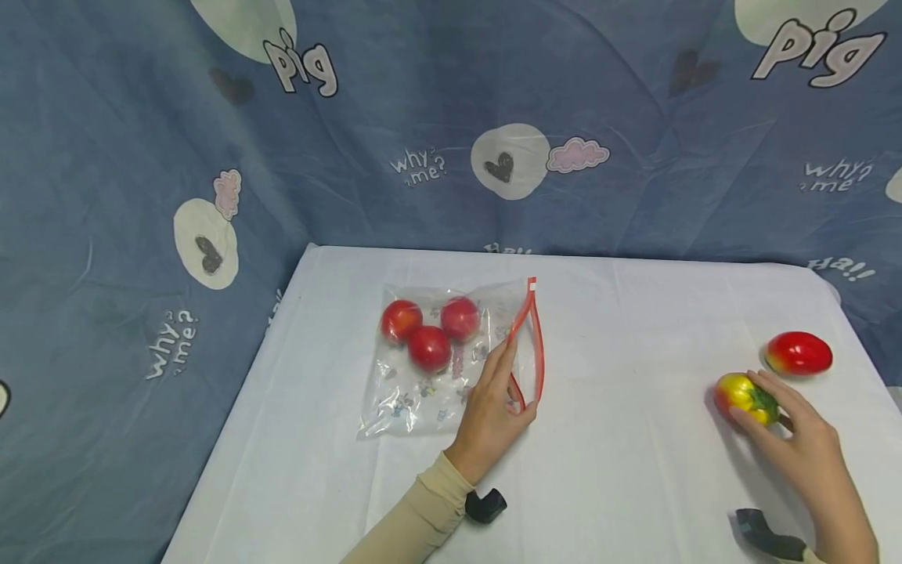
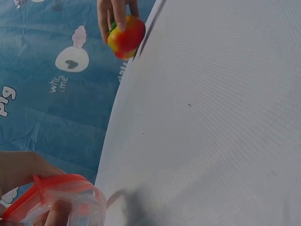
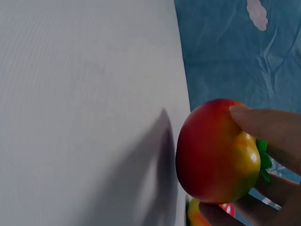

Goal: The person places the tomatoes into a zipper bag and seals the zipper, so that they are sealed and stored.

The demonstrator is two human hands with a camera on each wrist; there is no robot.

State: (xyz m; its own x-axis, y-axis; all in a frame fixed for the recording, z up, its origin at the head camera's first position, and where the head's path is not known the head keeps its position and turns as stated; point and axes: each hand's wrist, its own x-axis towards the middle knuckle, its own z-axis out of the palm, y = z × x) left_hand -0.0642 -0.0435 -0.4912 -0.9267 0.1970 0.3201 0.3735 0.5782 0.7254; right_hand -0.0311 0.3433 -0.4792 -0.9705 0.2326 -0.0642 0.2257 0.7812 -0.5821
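On the left of the head view lies a clear zip bag (image 1: pixel 412 407) with a red-edged mouth. Inside it are three round red fruits, one of them the lower fruit (image 1: pixel 429 349). My left hand (image 1: pixel 493 419) holds the bag at its parted mouth. In the left wrist view, some fingers show through the plastic near the red zip strip (image 2: pixel 70 180). My right hand (image 1: pixel 803 439) grips a red-and-yellow fruit (image 3: pixel 211 155) with a green leafy top, thumb on one side and fingers on the other. The fruit appears raised off the table, its shadow beside it.
A red mango-shaped fruit (image 1: pixel 799 353) with a yellowish end lies on the white table (image 1: pixel 620 470), just beyond my right hand. Dark curved pieces show near both wrists, the left piece (image 1: pixel 486 507) and the right piece (image 1: pixel 768 536). A blue printed cloth (image 1: pixel 395 94) hangs behind.
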